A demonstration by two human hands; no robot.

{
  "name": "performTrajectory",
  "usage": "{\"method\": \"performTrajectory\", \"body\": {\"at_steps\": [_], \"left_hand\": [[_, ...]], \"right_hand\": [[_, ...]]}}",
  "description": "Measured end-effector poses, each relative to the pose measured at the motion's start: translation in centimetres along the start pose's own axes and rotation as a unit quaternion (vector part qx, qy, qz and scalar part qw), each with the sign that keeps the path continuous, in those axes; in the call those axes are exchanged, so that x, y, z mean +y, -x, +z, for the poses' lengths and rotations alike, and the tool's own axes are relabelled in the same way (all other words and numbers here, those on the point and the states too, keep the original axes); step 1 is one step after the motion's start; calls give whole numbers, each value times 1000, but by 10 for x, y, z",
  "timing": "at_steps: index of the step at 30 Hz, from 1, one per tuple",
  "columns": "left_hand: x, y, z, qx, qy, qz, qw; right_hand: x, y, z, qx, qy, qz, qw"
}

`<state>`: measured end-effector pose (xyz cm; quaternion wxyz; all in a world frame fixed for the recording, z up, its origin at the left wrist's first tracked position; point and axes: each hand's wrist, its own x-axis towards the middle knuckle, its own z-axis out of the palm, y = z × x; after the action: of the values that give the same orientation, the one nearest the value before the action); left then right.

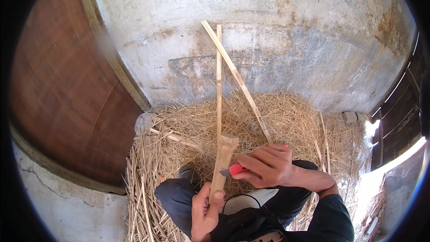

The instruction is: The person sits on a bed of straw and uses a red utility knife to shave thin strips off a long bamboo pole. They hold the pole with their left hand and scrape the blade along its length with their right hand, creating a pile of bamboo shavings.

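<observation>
My left hand (pixel 205 210) is wrapped round the lower end of a short, thick piece of pale wood (pixel 223 157), held tilted upward in front of my lap. A red utility knife (pixel 237 169) is gripped in my right hand (pixel 271 166), its fingers closed over the handle. The knife's short grey blade lies against the right side of the wood, above my left hand. Two long, thin pale strips stand beyond my hands: a straight strip (pixel 219 71) and a slanting strip (pixel 242 83) that cross near their tops. Their lower ends are hidden behind the wood piece and my right hand.
Loose straw (pixel 192 121) and split sticks cover the floor around my bent legs. A stained grey wall (pixel 268 27) stands ahead, with a brown wooden door (pixel 67 76) on the left. Dark boards (pixel 398 112) line the right side. A whitish object (pixel 251 200) lies between my legs.
</observation>
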<state>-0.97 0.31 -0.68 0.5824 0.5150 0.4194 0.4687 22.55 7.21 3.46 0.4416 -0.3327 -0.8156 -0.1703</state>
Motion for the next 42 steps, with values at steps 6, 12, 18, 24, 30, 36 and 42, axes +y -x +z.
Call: {"method": "performTrajectory", "body": {"at_steps": [6,12,18,24,30,36,42], "left_hand": [[-3,0,2,-3,10,-3,1000],[-11,5,1,-17,28,-36,999],[-11,4,1,-38,84,-64,994],[-11,10,5,-13,10,-27,1000],[-1,5,-5,-73,167,-119,976],[-18,9,4,7,-37,-21,999],[-8,6,-4,-36,124,-107,986]], "right_hand": [[5,-4,-1,9,6,3,1000],[14,-9,-4,11,19,14,1000],[12,-6,-6,11,21,30,999],[11,-6,-4,23,16,31,999],[8,-8,-5,21,20,31,999],[13,-4,-1,19,16,38,999],[10,-7,-5,21,29,36,999]]}}
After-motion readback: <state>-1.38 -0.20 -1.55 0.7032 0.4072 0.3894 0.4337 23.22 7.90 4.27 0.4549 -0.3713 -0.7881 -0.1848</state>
